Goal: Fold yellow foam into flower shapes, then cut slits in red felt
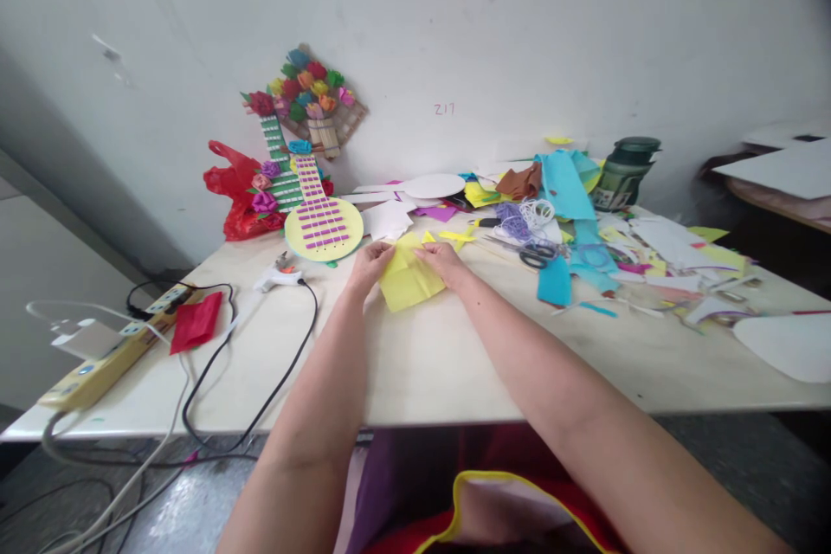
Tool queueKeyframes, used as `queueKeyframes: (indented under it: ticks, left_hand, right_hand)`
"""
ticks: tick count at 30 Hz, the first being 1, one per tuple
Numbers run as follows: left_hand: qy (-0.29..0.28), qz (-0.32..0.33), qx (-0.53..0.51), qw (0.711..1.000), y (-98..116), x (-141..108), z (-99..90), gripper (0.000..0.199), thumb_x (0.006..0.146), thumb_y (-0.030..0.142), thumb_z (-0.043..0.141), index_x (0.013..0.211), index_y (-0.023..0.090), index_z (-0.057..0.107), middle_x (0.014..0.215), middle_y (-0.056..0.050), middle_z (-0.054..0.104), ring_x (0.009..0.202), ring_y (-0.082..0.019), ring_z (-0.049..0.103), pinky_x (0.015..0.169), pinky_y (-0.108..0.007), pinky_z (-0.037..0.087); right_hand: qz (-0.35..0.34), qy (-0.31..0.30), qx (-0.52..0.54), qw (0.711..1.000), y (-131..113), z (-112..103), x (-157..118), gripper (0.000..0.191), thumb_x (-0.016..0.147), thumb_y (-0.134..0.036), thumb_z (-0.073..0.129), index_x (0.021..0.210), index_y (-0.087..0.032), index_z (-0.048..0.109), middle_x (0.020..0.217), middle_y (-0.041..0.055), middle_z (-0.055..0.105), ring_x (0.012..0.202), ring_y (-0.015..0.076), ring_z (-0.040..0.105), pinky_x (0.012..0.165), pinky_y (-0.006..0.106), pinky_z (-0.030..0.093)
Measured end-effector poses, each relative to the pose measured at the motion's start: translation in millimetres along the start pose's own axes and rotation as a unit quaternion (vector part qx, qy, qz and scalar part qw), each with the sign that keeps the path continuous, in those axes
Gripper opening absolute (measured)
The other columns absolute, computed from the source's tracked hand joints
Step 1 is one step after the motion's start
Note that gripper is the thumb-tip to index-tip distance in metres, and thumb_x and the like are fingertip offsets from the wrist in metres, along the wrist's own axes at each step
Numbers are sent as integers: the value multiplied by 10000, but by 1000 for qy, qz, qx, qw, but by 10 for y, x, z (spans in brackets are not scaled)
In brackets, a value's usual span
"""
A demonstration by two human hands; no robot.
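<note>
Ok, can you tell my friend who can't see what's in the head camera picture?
A person's left hand and right hand hold yellow paper over a white table. A guitar-shaped craft and glue gun are leftward; scissors lie rightward.

Tabletop (441,372) leaves room nearside; scraps (675,242) seemingly block right.
</note>
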State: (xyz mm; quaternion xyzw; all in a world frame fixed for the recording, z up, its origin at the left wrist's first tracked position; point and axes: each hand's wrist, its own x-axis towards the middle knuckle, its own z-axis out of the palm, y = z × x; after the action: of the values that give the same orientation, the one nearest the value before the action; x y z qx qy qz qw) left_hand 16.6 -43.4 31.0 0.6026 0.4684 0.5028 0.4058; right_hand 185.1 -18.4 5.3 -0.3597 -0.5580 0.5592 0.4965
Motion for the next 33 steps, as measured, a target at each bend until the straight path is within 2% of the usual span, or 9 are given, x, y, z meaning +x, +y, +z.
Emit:
queueKeyframes:
  ticks: [12,20,33]
  left_hand:
    - [29,3,13,999,-30,21,-5,318,625,441,641,698,142,563,618,-15,587,523,-112,520,478,-214,375]
    - [49,7,43,998,-52,42,-13,274,634,402,621,696,139,582,621,-22,588,541,-120,525,483,-215,379]
    - [40,11,20,999,1,12,7,223,619,350,620,662,136,575,584,-1,561,516,-101,484,492,-216,358]
  right_hand:
    - [13,-2,21,1000,-16,14,-23,230,578,-386,690,631,-182,598,578,0,614,574,174,574,563,288,445]
    - [12,-13,29,999,-27,15,-31,235,567,-383,701,599,-183,583,541,-30,581,511,136,534,517,257,415]
    - [8,-7,7,1000,-57,22,-52,266,560,-402,708,548,-191,546,494,-24,546,493,140,514,500,263,394]
